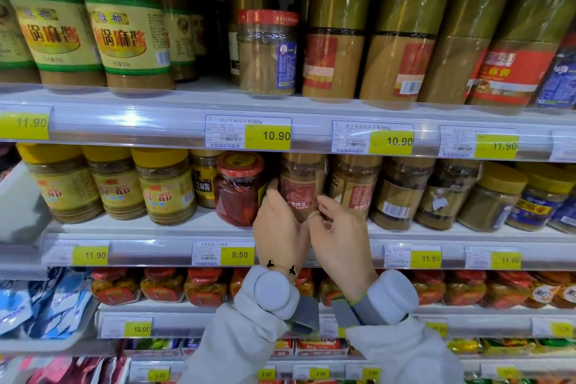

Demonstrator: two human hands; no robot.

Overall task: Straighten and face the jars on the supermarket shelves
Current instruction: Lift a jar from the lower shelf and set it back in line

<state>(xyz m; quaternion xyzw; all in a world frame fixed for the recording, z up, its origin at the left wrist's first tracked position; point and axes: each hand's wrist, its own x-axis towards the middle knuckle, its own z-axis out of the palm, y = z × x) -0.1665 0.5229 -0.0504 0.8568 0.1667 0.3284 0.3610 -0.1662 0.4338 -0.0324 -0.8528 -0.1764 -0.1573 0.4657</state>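
Gripping the tan sesame-paste jar [300, 187] from both sides, the left hand [279, 227] curls round its left flank and the right hand [338, 237] pinches its lower right. This jar stands at the front edge of the middle shelf [162, 246], just beside the red chili jar [238, 193].

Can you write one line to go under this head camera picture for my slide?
Both hands, left hand and right hand, hold a tan sesame paste jar on the middle shelf beside a red chili jar.
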